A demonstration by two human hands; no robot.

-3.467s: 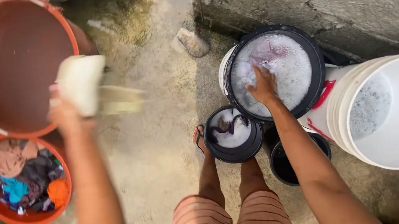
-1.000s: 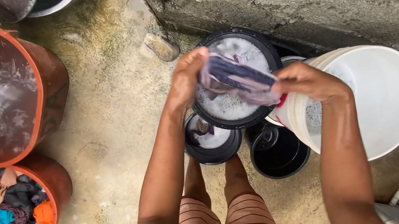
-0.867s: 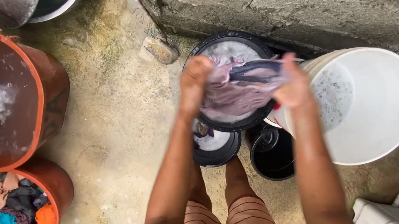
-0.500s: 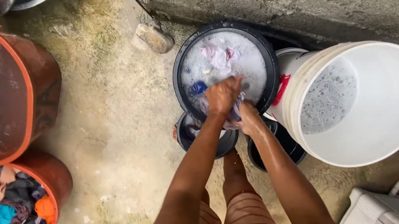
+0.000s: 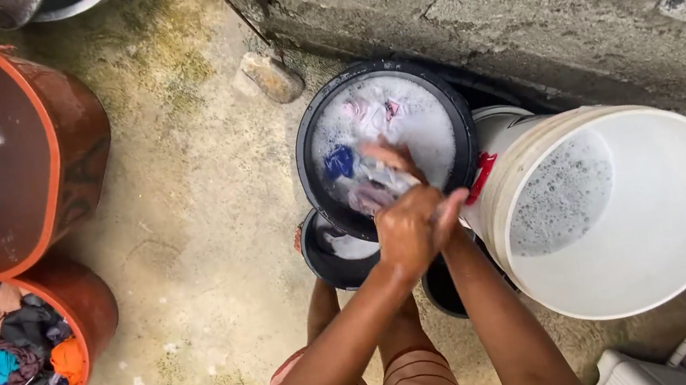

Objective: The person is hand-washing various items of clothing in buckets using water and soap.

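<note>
Both hands are bunched together over the near rim of the black basin (image 5: 457, 116) of suds. The left hand (image 5: 406, 233) is closed tight around a wet purplish cloth (image 5: 374, 190), which trails forward into the foam. The right hand (image 5: 442, 206) presses against it from behind; I can't tell its grip. The white bucket (image 5: 680, 201) sits just beside.

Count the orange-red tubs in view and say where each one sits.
2. The big orange-red tub of water stands top left; the smaller orange-red tub of clothes stands just below it. More may lie off-frame.
</note>
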